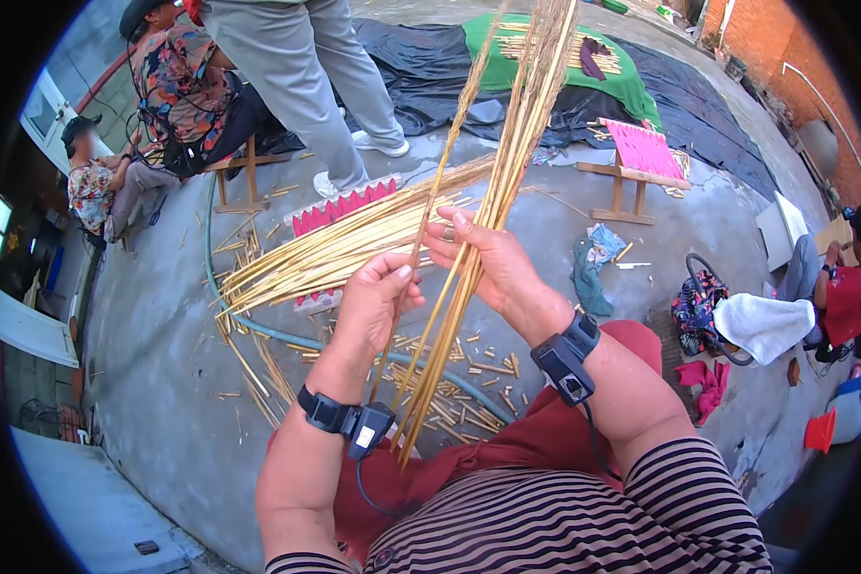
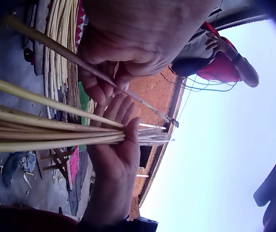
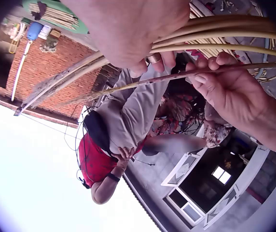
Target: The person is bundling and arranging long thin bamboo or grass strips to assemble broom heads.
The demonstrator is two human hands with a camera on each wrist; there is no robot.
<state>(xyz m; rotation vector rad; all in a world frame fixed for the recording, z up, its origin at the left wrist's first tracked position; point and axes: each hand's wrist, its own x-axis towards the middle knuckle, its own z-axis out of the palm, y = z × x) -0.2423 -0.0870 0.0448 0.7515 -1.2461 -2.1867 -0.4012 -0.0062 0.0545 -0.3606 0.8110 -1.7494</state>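
My left hand (image 1: 378, 298) pinches one thin reed stalk (image 3: 176, 75) between thumb and fingertips; the stalk is brownish and slants upward. Just to its right, my right hand (image 1: 496, 263) holds a bundle of long yellow reed stalks (image 1: 518, 143), the thumb lying across them. Feathery heads top the bundle, and its cut ends hang above my lap. In the left wrist view the bundle (image 2: 41, 128) lies across the right palm, with one stalk set slightly apart from the others. A ring shows on a right-hand finger.
Before me, a pile of reed stalks (image 1: 344, 253) lies across pink zigzag-edged supports (image 1: 344, 206). Short cut pieces (image 1: 450, 407) litter the concrete beside a hose (image 1: 209, 210). A person (image 1: 297, 86) stands close ahead. A pink-topped wooden stool (image 1: 646, 153) and green cloth (image 1: 493, 67) are farther off.
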